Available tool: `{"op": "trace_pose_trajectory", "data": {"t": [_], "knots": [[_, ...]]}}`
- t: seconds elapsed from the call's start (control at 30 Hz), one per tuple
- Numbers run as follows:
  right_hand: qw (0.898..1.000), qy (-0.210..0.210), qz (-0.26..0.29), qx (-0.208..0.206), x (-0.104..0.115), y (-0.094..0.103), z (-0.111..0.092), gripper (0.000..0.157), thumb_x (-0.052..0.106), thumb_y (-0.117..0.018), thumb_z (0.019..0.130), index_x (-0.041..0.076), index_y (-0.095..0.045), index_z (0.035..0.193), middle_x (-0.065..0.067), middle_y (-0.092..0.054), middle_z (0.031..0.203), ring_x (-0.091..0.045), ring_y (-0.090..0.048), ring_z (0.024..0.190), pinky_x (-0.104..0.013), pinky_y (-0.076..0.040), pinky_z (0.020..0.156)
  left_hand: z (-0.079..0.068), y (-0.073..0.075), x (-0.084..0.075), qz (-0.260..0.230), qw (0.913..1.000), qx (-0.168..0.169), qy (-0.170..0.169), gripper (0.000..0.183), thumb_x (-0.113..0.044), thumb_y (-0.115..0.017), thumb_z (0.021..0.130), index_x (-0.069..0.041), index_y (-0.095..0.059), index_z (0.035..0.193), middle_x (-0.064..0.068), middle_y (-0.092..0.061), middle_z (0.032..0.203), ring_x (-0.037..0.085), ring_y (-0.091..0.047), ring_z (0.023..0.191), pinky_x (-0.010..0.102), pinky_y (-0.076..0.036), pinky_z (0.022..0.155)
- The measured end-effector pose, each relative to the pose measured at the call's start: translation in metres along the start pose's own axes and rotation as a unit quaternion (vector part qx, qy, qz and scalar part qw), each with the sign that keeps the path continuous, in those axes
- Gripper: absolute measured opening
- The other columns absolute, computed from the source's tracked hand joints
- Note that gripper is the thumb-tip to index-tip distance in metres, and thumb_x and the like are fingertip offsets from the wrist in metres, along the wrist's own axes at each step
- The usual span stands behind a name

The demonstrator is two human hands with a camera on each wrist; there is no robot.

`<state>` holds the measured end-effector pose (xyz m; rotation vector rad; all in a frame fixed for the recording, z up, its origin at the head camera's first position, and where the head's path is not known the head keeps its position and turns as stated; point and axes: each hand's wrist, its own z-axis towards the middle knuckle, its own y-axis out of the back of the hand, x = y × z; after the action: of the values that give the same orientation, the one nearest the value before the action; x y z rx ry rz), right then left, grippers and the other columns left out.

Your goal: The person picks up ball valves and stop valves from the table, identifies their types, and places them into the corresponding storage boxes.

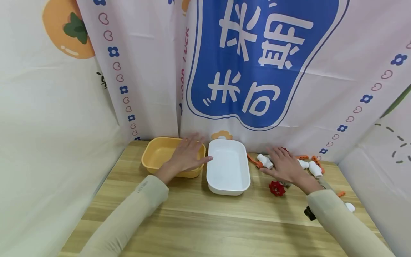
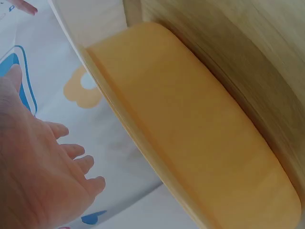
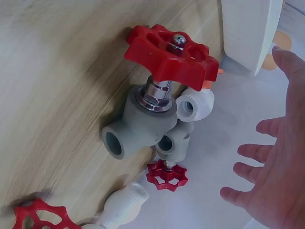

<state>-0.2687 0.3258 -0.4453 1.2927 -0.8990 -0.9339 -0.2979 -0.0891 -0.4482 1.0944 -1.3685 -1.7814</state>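
While both arms (image 1: 128,214) are slanting inward in the head view, the left hand (image 1: 187,156) is hovering over the yellow basin (image 1: 158,155), the right hand (image 1: 285,167) above valves (image 1: 265,161). In the left wrist view, extended fingers (image 2: 74,150) are gripping nothing beside the basin. In the right wrist view, a red-wheeled grey valve (image 3: 147,114) is lying apart from the spread, empty hand.

Left hand (image 1: 187,156), right hand (image 1: 285,165) outstretched

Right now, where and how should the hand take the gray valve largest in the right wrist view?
Probably by the red handwheel, from above on the near side: its lobed rim stands off the gray body on a metal stem; another valve lies behind.
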Motion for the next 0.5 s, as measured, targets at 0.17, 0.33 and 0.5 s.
{"op": "trace_pose_trajectory", "data": {"t": [0.17, 0.33, 0.5], "knots": [[1.0, 0.007, 0.007, 0.007, -0.002, 0.001, -0.005, 0.099, 0.074, -0.056, 0.097, 0.004, -0.037, 0.163, -0.028, -0.039, 0.165, -0.054, -0.036, 0.149, -0.075, -0.029, 0.12, 0.001, -0.002, -0.011, -0.007, 0.9999, -0.01, -0.006, 0.099, -0.075, -0.049, 0.099, -0.01, -0.024, 0.169, 0.015, -0.016, 0.177, 0.035, -0.012, 0.164, 0.057, -0.014, 0.133], [1.0, 0.009, 0.009, 0.016, -0.003, 0.004, -0.012, 0.097, 0.073, -0.055, 0.098, 0.001, -0.039, 0.162, -0.028, -0.039, 0.164, -0.055, -0.037, 0.148, -0.074, -0.029, 0.12, 0.001, -0.006, -0.021, -0.032, 0.9994, -0.01, -0.002, 0.099, -0.073, -0.049, 0.1, -0.008, -0.021, 0.17, 0.016, -0.014, 0.178, 0.035, -0.013, 0.164, 0.054, -0.013, 0.133], [1.0, 0.016, 0.01, 0.014, -0.005, 0.005, -0.019, 0.089, 0.066, -0.06, 0.099, 0.002, -0.044, 0.16, -0.029, -0.044, 0.16, -0.055, -0.041, 0.145, -0.074, -0.031, 0.119, 0.0, -0.009, -0.03, -0.061, 0.998, -0.016, -0.001, 0.099, -0.071, -0.049, 0.101, -0.006, -0.019, 0.17, 0.015, -0.013, 0.178, 0.035, -0.014, 0.164, 0.052, -0.012, 0.134]]}}
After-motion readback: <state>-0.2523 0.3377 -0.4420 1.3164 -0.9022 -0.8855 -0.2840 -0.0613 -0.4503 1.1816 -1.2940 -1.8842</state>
